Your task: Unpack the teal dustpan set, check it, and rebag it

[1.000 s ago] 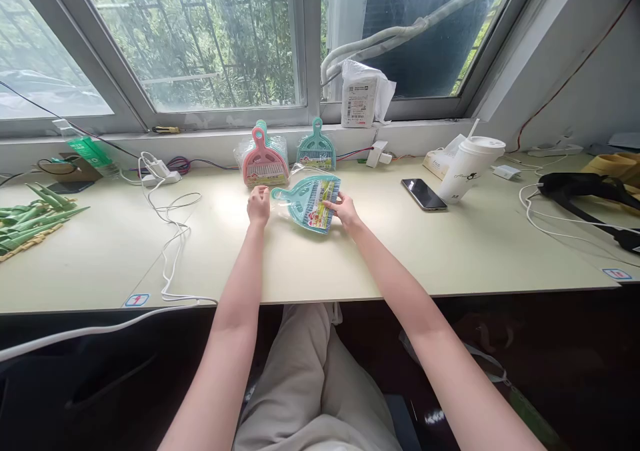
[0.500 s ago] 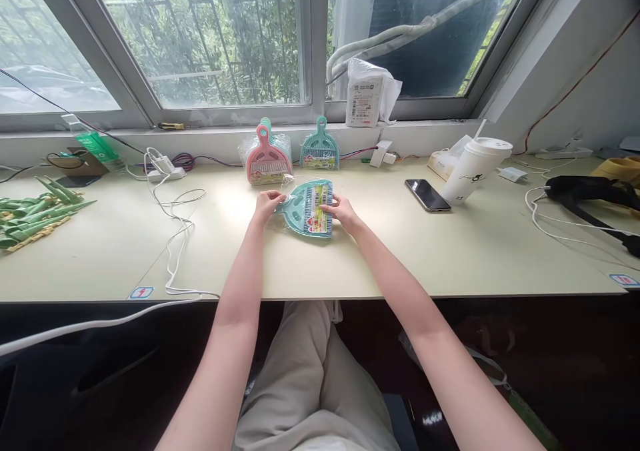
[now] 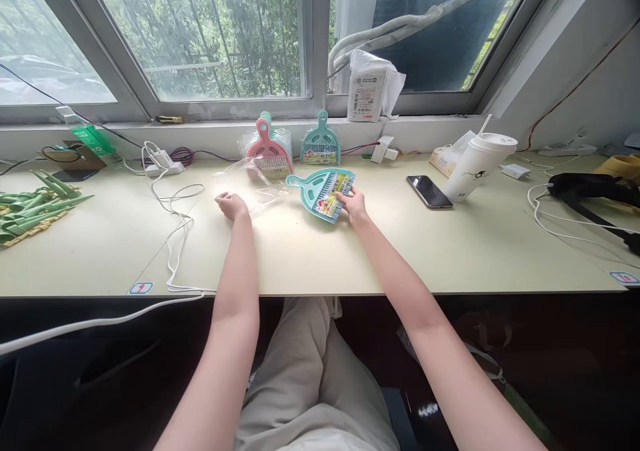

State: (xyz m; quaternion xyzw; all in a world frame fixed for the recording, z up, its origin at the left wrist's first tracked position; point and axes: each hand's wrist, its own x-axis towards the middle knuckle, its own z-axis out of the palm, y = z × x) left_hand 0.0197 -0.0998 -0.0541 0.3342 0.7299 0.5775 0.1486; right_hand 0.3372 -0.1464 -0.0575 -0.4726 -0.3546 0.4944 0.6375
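My right hand point(image 3: 353, 205) grips a teal mini dustpan and brush set point(image 3: 317, 192) by its wide bristle end, thumb over the printed label. The set's handle points left and it is held tilted just above the table. My left hand point(image 3: 232, 205) is closed on a clear plastic bag point(image 3: 254, 187), which spreads out limp between the hand and the dustpan. Behind the bag, a stack of wrapped sets with a pink dustpan point(image 3: 269, 147) in front leans on the wall. A single wrapped teal set point(image 3: 321, 141) leans beside it.
A phone point(image 3: 429, 191), a white cup with a straw point(image 3: 479, 167) and a tissue pack point(image 3: 451, 156) lie to the right. A power strip point(image 3: 164, 165) with trailing white cables and green woven leaves point(image 3: 43, 204) are on the left. The table's front edge runs before me.
The clear bag has come off the teal dustpan set. My left hand has moved left with the bag, while my right hand has shifted slightly right and tilted the set.
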